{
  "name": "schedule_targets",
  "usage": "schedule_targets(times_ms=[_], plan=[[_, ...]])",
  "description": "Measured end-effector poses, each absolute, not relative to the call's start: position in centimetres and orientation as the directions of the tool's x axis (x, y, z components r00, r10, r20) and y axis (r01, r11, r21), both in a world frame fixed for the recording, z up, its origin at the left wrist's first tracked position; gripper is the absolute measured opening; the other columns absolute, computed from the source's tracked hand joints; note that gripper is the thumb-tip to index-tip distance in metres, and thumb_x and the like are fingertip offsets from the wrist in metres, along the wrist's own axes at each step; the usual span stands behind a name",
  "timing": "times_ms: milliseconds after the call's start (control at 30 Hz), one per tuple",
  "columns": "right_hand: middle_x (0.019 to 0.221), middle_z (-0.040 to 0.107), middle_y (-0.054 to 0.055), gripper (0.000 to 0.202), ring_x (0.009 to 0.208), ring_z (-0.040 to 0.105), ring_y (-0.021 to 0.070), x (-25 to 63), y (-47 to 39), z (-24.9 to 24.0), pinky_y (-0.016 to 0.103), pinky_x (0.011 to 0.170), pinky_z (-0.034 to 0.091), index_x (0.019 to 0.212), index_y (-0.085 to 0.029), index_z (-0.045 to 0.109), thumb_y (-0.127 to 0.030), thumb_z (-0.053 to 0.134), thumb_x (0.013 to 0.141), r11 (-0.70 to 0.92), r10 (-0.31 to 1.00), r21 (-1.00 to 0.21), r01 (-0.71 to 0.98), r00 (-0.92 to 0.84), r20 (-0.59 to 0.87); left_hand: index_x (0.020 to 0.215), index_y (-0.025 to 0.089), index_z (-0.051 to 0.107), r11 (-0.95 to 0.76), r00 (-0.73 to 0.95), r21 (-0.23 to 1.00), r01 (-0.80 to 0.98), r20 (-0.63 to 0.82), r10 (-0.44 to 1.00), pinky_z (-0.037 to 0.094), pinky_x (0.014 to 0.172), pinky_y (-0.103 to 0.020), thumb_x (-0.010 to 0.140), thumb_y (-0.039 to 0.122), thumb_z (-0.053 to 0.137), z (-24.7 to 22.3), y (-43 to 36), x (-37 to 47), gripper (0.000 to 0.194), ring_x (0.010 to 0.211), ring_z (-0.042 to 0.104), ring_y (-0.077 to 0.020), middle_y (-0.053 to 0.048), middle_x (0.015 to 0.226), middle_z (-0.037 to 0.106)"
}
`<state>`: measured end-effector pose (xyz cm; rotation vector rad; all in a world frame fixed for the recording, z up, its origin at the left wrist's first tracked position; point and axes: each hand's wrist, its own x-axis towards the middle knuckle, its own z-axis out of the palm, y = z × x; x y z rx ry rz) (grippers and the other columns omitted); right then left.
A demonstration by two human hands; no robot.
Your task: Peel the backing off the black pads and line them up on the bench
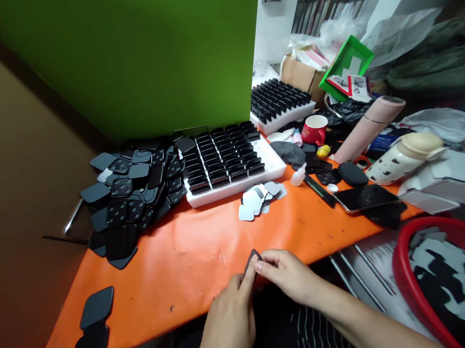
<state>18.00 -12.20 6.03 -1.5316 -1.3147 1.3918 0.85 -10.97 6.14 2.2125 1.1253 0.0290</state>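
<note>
At the front edge of the orange table, my left hand (234, 312) grips a small dark rounded-square plate (252, 258), seen nearly edge-on. My right hand (288, 274) is closed at the right edge of this plate, thumb and forefinger pinched together there. Whether something thin sits between those fingers is hidden. Beyond my hands lies a loose pile of thin white and grey rounded-square sheets (255, 200). Behind it, a white foam tray (270, 161) holds rows of upright black plates (222, 155). A large heap of similar dark plates (134, 184), some dotted, spreads to the left.
A few dark plates (97, 307) lie at the near left corner. To the right are a small white bottle (298, 175), a phone (366, 197), a red mug (315, 130), a pink flask (367, 129) and a red basin (404, 266) of scraps. A green panel (141, 56) stands behind.
</note>
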Motion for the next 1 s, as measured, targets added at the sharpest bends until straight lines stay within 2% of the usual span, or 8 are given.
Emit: schedule_targets(times_ms=[133, 267, 367, 433, 500, 633, 767, 1000], plan=[[0.06, 0.048, -0.003, 0.032, 0.058, 0.044, 0.0104, 17.9, -12.1, 5.2, 0.023, 0.056, 0.035, 0.064, -0.014, 0.052, -0.041, 0.05, 0.082, -0.28, 0.957, -0.954, 0.107, -0.05, -0.286, 0.134, 0.032, 0.029, -0.346, 0.614, 0.661, 0.666, -0.224, 0.757, 0.045, 0.074, -0.033, 0.085, 0.027, 0.041, 6.4, -11.0, 1.2, 0.05, 0.087, 0.06, -0.023, -0.006, 0.103, 0.062], [0.058, 0.048, -0.003, 0.034, 0.053, 0.044, 0.0086, 17.7, -12.1, 4.9, 0.021, 0.051, 0.035, 0.064, -0.014, 0.052, -0.044, 0.054, 0.079, -0.316, 0.948, -0.946, -0.067, -0.07, -0.312, 0.126, 0.032, 0.041, -0.133, 0.566, 0.808, 0.574, -0.274, 0.777, 0.044, 0.076, -0.035, 0.083, 0.032, 0.046, 6.0, -10.8, 1.7, 0.043, 0.088, 0.061, -0.0248, -0.004, 0.1, 0.065], [0.052, 0.044, -0.005, 0.037, 0.041, 0.037, 0.0055, 17.7, -12.2, 5.1, 0.018, 0.04, 0.025, 0.073, -0.015, 0.053, -0.05, 0.047, 0.082, -0.453, 0.891, -0.829, -0.329, -0.13, -0.435, 0.123, 0.024, 0.043, 0.204, 0.567, 0.942, 0.267, -0.325, 0.757, 0.046, 0.077, -0.034, 0.083, 0.027, 0.045, 5.0, -10.3, 2.0, 0.041, 0.085, 0.062, -0.0217, -0.006, 0.099, 0.065], [0.053, 0.045, -0.005, 0.037, 0.041, 0.036, 0.0047, 17.7, -12.2, 5.5, 0.017, 0.039, 0.023, 0.079, -0.015, 0.053, -0.05, 0.044, 0.084, -0.493, 0.861, -0.724, -0.482, -0.154, -0.484, 0.119, 0.019, 0.045, 0.408, 0.57, 0.911, 0.061, -0.368, 0.735, 0.047, 0.074, -0.033, 0.08, 0.023, 0.046, 4.4, -9.8, 2.1, 0.039, 0.08, 0.062, -0.0202, -0.007, 0.096, 0.065], [0.061, 0.05, -0.002, 0.032, 0.046, 0.04, 0.0047, 17.7, -12.3, 6.0, 0.016, 0.042, 0.027, 0.083, -0.014, 0.055, -0.045, 0.047, 0.084, -0.501, 0.852, -0.681, -0.534, -0.167, -0.495, 0.112, 0.017, 0.05, 0.469, 0.535, 0.883, -0.012, -0.391, 0.749, 0.047, 0.075, -0.032, 0.077, 0.018, 0.047, 4.1, -9.3, 1.9, 0.036, 0.08, 0.061, -0.0193, -0.005, 0.091, 0.065], [0.064, 0.053, -0.001, 0.031, 0.048, 0.045, 0.0054, 17.7, -12.5, 6.3, 0.016, 0.044, 0.033, 0.089, -0.013, 0.056, -0.043, 0.051, 0.082, -0.537, 0.84, -0.726, -0.429, -0.194, -0.506, 0.102, 0.016, 0.059, 0.305, 0.447, 0.943, 0.131, -0.331, 0.831, 0.045, 0.081, -0.031, 0.073, 0.011, 0.046, 4.8, -8.8, 1.5, 0.032, 0.088, 0.059, -0.0197, -0.004, 0.089, 0.065], [0.055, 0.049, -0.005, 0.034, 0.035, 0.031, 0.002, 17.8, -12.8, 6.3, 0.015, 0.034, 0.02, 0.083, -0.015, 0.051, -0.049, 0.046, 0.083, -0.577, 0.817, -0.74, -0.346, -0.246, -0.522, 0.112, 0.023, 0.056, -0.011, 0.544, 0.946, 0.325, -0.178, 0.82, 0.043, 0.086, -0.03, 0.077, 0.009, 0.041, 6.4, -8.7, 1.2, 0.041, 0.098, 0.057, -0.0189, -0.004, 0.104, 0.064], [0.064, 0.047, -0.004, 0.03, 0.037, 0.029, 0.0001, 18.3, -13.5, 6.7, 0.013, 0.034, 0.013, 0.08, -0.017, 0.048, -0.046, 0.048, 0.083, -0.731, 0.677, -0.485, -0.48, -0.416, -0.607, 0.115, 0.026, 0.053, -0.304, 0.704, 0.859, 0.413, -0.089, 0.704, 0.045, 0.082, -0.024, 0.073, 0.002, 0.041, 8.4, -8.8, 0.6, 0.049, 0.092, 0.059, -0.0152, -0.002, 0.105, 0.063]])
